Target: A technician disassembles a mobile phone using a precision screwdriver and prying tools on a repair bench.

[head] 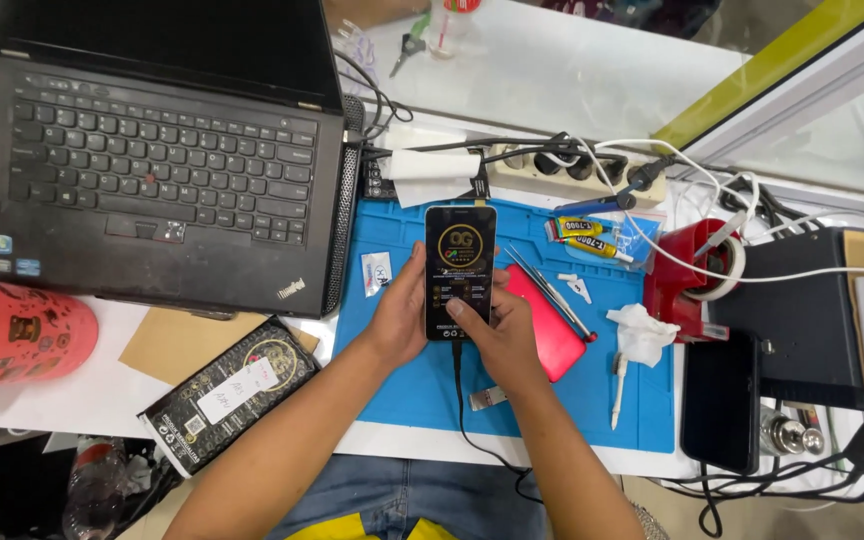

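Over the blue mat (402, 390) at the middle of the desk (102, 400), a black phone (460, 270) is lying upright in both hands, its dark screen showing a gold round emblem with small lines of print below. The left hand (402, 315) is cupping the phone's left edge, fingers wrapped behind it. The right hand (502, 335) is gripping the lower right side, its thumb pressing on the screen near the bottom. A black cable (462, 400) is running from the phone's lower end toward the person's lap.

Right of the phone, a red flat case (550, 335) is lying partly under the right hand, with tweezers (550, 292) resting across it. A red tape holder (687, 275) is carrying a roll of tape. Glue tubes (587, 238) are lying at the mat's top edge.

Left of the mat, a black laptop (152, 170) is sitting open, its screen cut off by the top edge. Whatever the hands cover behind the phone is hidden.
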